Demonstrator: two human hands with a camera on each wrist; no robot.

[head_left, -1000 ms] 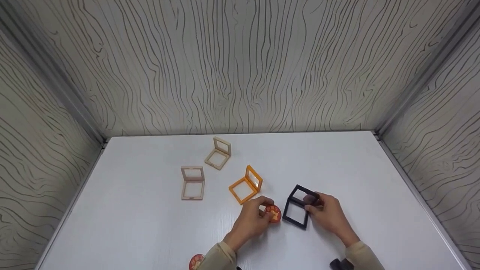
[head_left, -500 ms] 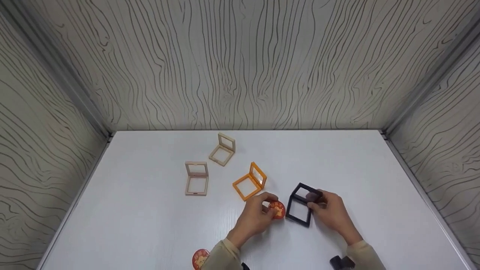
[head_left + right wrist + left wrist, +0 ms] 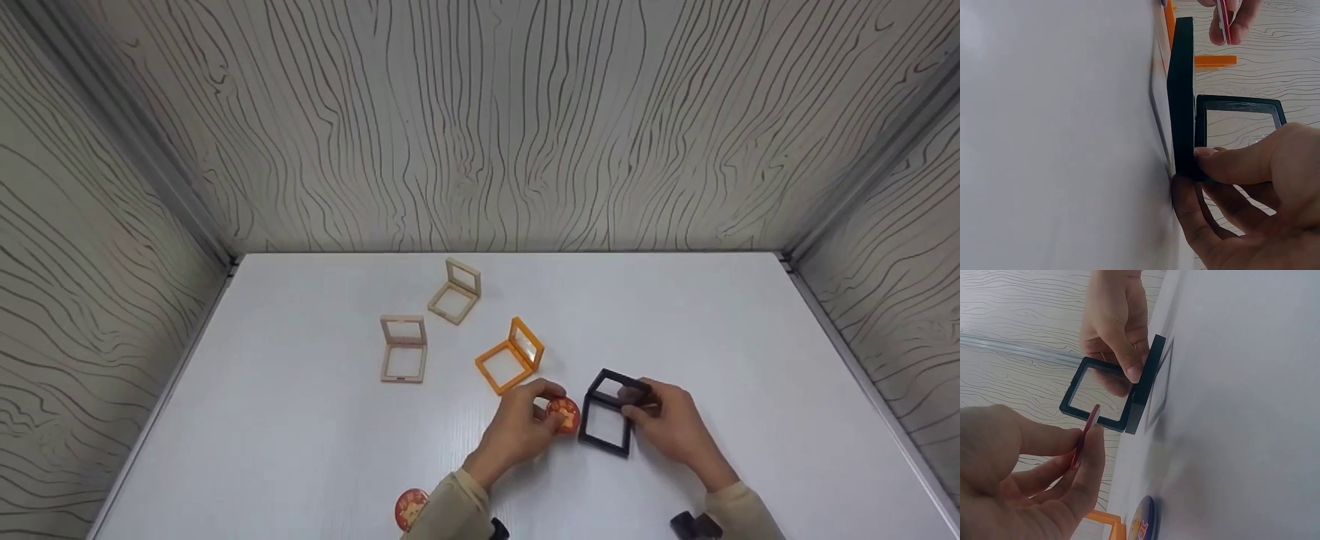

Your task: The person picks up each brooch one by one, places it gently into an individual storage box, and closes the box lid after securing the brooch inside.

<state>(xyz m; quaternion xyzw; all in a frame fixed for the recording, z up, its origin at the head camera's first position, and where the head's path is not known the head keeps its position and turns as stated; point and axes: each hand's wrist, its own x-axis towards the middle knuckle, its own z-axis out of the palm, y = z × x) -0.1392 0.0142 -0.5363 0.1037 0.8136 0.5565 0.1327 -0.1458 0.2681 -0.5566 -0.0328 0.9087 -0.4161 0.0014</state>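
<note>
My left hand [image 3: 519, 429] pinches a round red badge [image 3: 564, 415] with a printed figure between thumb and fingers; in the left wrist view the badge [image 3: 1087, 433] appears edge-on. Just right of it, my right hand [image 3: 671, 421] grips a black hinged display frame [image 3: 606, 450] near its hinge, thumb on the near side. That frame stands unfolded, clear film spanning its halves, and seems slightly raised off the table. Badge and frame are close; whether they touch cannot be told. A blue-rimmed badge [image 3: 1141, 522] lies near the left hand, hidden in the head view.
On the white table [image 3: 300, 435], an orange hinged frame [image 3: 491, 381] stands unfolded beyond the left hand. Farther back are a pinkish frame [image 3: 386, 364] and a beige frame [image 3: 442, 309], both unfolded. Another red badge [image 3: 410, 508] lies by the left sleeve. Patterned walls enclose the table.
The head view has shifted, so everything appears moved rightward. The black frame has come slightly nearer to me relative to the other frames. Both hands keep their hold.
</note>
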